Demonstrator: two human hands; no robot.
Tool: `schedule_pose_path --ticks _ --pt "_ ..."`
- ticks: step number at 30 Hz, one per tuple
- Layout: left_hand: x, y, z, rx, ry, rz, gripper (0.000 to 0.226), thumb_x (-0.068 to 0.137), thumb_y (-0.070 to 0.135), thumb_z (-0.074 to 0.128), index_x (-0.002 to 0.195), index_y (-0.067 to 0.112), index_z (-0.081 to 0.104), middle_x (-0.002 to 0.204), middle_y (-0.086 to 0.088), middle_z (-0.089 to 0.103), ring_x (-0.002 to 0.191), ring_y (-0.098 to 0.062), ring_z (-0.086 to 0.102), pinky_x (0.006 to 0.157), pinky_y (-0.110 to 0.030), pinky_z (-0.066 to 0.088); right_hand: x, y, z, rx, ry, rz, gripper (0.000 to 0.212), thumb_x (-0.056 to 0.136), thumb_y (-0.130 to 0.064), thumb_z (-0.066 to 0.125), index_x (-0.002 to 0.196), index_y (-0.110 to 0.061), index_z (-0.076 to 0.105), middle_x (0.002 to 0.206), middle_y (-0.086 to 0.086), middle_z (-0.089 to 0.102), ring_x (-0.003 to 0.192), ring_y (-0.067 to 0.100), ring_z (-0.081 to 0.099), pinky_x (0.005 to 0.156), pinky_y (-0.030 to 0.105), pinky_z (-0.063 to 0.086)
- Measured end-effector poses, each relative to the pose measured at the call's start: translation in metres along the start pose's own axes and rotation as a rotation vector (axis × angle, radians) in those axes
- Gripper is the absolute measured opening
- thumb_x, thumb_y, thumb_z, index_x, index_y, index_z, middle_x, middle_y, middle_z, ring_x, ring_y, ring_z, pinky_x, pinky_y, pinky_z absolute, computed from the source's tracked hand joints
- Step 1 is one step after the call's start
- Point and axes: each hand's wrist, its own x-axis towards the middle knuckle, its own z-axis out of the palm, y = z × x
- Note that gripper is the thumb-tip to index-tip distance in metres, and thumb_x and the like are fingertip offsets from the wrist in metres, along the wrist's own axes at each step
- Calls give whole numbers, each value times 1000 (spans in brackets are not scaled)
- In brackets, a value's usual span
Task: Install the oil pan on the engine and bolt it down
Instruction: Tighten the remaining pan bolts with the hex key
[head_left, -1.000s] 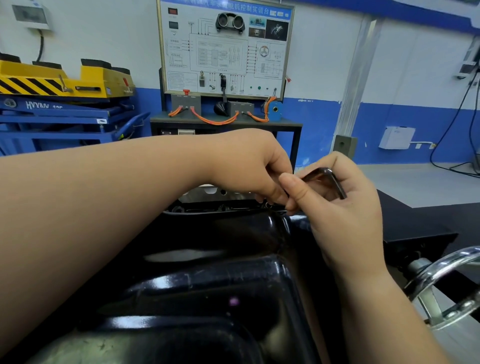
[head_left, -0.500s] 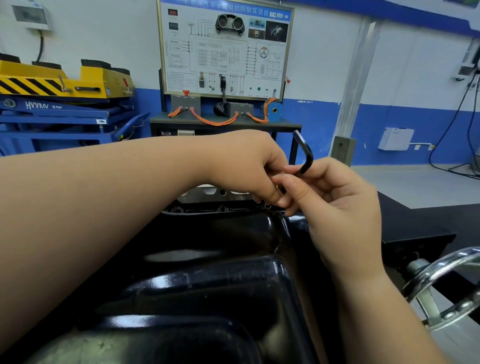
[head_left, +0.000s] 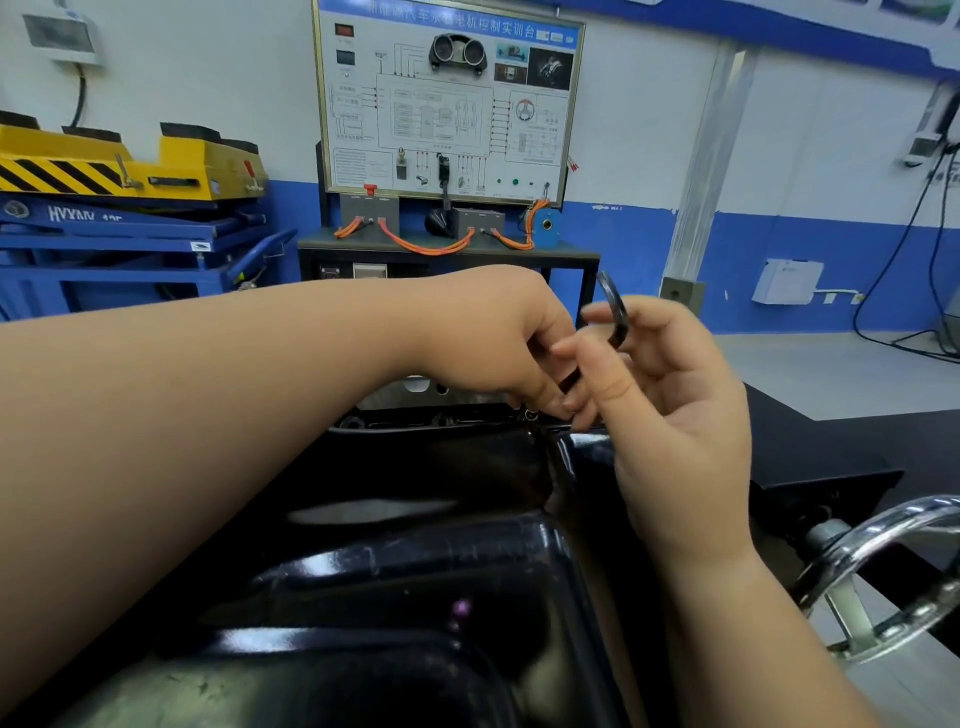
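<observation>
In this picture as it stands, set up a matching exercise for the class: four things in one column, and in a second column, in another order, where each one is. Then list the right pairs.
Things
1. hex key
2. oil pan
3. chrome handwheel
4. yellow lift platform

Places
A. far left, against the wall
B. lower right edge
C. in the right hand, by the left hand
D. low centre, beneath both forearms

Pairs: 1-C, 2-D, 3-B, 4-A

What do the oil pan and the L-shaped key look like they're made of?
Oil pan: probably stamped sheet metal in glossy black paint; sharp highlights run along its rounded edges. L-shaped key: likely dark steel; thin bent bar with a dull sheen, blurred here.
</observation>
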Motion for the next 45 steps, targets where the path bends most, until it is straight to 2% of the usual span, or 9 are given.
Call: schedule_pose_path --ticks 2,5,8,13,17,23,30,36,45 --pt "0 0 0 -26 -45 2 12 75 25 74 68 26 64 59 9 64 57 -3 59 60 -13 42 2 1 -3 86 -35 -4 28 86 -40 59 110 -25 60 91 3 66 75 14 60 71 28 52" --pt "-2 1 0 -29 -114 22 10 76 24 74 70 28 66 69 8 68 69 -11 65 70 -18 46 3 1 -6 136 -115 31 47 87 -56 50 118 -23 61 103 2 66 102 30 59 95 59 42" --pt "-2 0 1 -33 -110 12 5 75 25 75 76 23 70 77 3 70 74 -13 65 72 -18 46 4 1 -6 157 -185 59 46 88 -55 50 115 -22 65 117 4 63 115 34 54 97 67 35" --pt "0 0 3 -59 -106 -20 8 73 25 76 78 23 69 79 0 72 74 -13 64 65 -10 42 5 -2 -7 255 -304 60 42 90 -45 51 116 -15 64 128 11 55 126 37 45 104 65 30" --pt "-1 0 2 -66 -118 -6 7 73 26 76 75 25 69 75 3 71 72 -11 64 65 -10 43 5 -5 -12 297 -348 -1 37 93 -35 50 125 -18 56 127 6 57 122 23 51 101 44 41" --pt "-2 -4 0 -67 -136 9 9 74 26 76 76 26 67 68 13 65 73 -13 65 66 -14 46 20 -18 -25 -262 -522 -256 32 95 -17 39 123 -20 54 127 1 54 125 21 48 102 39 39" --pt "-1 -3 -2 -25 -126 22 18 75 29 75 65 37 61 65 15 65 66 -3 60 58 -3 40 57 -59 -44 -958 -858 -525 37 88 -41 51 118 -21 62 134 -3 52 120 10 47 101 24 34" --pt "3 -1 -3 -31 -122 13 11 78 25 72 87 18 72 75 6 71 73 -9 66 71 -23 50 88 -68 -47 -1172 -893 -811 44 85 -48 50 95 -10 69 99 9 67 90 30 62 73 39 51" --pt "-3 1 -4 -31 -130 5 9 77 23 73 85 20 72 73 10 69 70 -10 66 70 -26 51 82 -63 -34 -1122 -839 -886 52 87 -50 44 73 -4 64 69 9 60 66 29 59 56 31 46"
